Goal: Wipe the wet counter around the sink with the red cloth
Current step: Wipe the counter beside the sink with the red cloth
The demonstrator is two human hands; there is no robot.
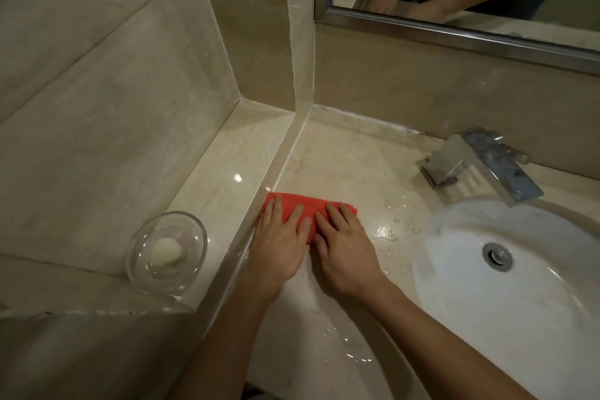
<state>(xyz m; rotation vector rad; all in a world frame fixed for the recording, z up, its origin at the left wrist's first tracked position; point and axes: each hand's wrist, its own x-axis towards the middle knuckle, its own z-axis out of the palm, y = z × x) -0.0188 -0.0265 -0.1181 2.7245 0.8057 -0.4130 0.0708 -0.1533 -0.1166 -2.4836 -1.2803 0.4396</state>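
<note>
A folded red cloth (310, 206) lies on the beige marble counter (350, 159) to the left of the white sink (506, 286). My left hand (281, 243) presses flat on the cloth's left part with straight fingers. Beside it, my right hand (344, 243) lies flat on the cloth's right part. Water droplets and a small puddle (389, 227) glisten on the counter between the cloth and the sink rim. More wet streaks (344, 347) show near the counter's front edge.
A chrome faucet (487, 162) stands behind the sink. A glass dish holding a white soap (167, 250) sits on a raised ledge (227, 178) at the left. Tiled walls close the corner, and a framed mirror (454, 32) hangs above.
</note>
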